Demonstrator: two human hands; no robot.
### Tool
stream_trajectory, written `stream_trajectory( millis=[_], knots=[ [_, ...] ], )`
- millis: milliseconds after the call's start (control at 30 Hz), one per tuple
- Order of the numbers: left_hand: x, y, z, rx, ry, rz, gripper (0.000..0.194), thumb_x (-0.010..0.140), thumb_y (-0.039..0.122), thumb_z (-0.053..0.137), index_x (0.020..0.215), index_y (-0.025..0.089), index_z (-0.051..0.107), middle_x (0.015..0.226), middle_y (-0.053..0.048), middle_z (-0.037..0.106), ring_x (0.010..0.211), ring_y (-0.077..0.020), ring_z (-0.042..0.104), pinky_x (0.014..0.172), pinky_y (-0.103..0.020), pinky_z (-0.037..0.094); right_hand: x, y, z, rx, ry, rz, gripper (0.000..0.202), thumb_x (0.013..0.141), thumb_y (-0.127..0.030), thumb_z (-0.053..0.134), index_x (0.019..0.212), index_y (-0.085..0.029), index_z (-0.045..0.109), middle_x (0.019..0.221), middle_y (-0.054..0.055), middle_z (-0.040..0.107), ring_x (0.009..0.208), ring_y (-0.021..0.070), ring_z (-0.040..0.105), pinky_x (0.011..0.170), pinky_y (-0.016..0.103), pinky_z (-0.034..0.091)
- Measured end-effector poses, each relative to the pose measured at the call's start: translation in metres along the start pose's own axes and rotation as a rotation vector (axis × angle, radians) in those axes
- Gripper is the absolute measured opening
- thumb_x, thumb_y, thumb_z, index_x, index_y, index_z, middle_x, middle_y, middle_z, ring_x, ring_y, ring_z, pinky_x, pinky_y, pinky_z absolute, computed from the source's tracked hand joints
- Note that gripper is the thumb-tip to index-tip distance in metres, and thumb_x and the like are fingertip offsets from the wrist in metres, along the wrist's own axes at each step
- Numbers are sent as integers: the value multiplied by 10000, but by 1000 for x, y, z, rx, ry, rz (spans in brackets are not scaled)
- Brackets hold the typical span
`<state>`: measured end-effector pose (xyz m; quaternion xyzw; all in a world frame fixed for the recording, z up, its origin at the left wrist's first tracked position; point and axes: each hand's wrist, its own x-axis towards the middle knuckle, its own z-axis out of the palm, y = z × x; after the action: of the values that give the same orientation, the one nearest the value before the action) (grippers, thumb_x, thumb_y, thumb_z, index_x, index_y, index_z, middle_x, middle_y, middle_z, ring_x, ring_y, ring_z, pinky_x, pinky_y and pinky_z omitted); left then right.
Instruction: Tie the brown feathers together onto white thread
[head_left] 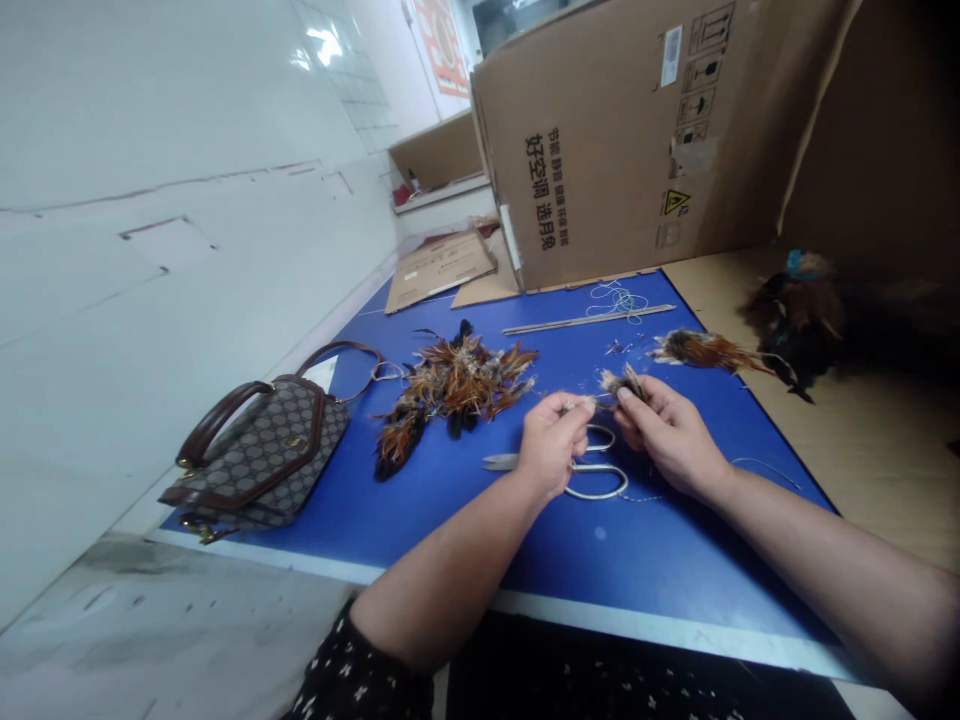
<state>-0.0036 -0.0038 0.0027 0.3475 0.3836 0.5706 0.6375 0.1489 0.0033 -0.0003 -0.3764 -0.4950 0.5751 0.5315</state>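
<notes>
Fingers (634, 407) pinched shut, right hand (679, 432) grips a feather bundle (622, 382); left hand's (551, 440) hold unclear; light, steady pressure should suit.

The held feathers (619, 382) look rough, the scissors (504, 462) glossy metal.

My left grip (553, 440) hides part of the silver metal scissors (504, 462). My right grip (664, 425) covers part of the grey-brown feather tuft (621, 381).
</notes>
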Motion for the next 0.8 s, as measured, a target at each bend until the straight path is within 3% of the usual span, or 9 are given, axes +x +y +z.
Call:
stream_trajectory(
  millis=[133, 367, 600, 800],
  knots=[
    [0, 0, -1, -10, -1, 6, 412, 683, 378, 908, 853, 149, 612, 515, 116, 341, 438, -9, 252, 432, -174, 193, 1, 2, 0, -36, 13, -36, 426, 859, -589, 763, 937, -229, 549, 670, -56, 496, 543, 93, 417, 471, 232, 310],
    [0, 1, -1, -50, -22, 28, 422, 707, 387, 902, 895, 155, 604, 524, 118, 336, 446, -11, 241, 448, -176, 176, 2, 8, -4, -208, -112, -86, 390, 919, -574, 702, 902, -198, 603, 690, -21, 567, 596, 113, 466, 546, 258, 369],
    [0, 1, -2, -101, -76, 17, 365, 739, 332, 872, 899, 152, 597, 575, 97, 354, 486, -24, 260, 469, -184, 179, 3, 7, -4, -165, -28, -73, 399, 899, -574, 730, 938, -196, 608, 676, -24, 564, 556, 103, 435, 514, 258, 334],
    [3, -3, -4, -143, -97, 7, 323, 758, 273, 840, 963, 137, 631, 618, 79, 373, 519, -35, 279, 495, -193, 212, 1, 6, -2, -174, -47, -65, 414, 895, -580, 730, 934, -189, 600, 669, -26, 559, 561, 101, 437, 521, 260, 333]
  ],
)
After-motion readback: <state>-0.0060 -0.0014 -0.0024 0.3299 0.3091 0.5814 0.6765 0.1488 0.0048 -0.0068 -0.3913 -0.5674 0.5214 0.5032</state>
